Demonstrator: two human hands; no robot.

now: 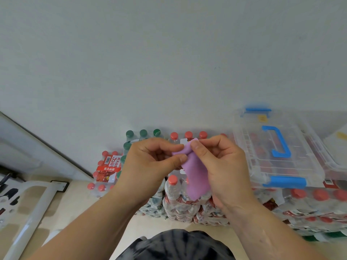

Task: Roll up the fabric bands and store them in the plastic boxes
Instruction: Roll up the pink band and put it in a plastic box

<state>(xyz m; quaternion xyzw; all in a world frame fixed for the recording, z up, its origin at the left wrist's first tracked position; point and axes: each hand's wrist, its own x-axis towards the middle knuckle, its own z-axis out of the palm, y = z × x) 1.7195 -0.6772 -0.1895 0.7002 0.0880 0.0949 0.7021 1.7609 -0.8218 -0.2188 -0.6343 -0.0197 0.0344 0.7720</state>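
A purple fabric band (pixel 197 175) hangs in the air in front of me, its top end pinched between both hands. My left hand (pixel 150 164) grips its upper left edge with thumb and forefinger. My right hand (pixel 221 164) holds the top right corner, and the band's lower part drapes down against that palm. A clear plastic box (pixel 277 147) with a blue handle and blue latches rests on packs of bottles to the right, its lid closed. What it holds is not discernible.
Shrink-wrapped packs of water bottles (pixel 180 199) with red and green caps are stacked against the white wall below my hands. A second clear box (pixel 336 147) sits at the far right edge. A white frame (pixel 37 203) lies on the floor at left.
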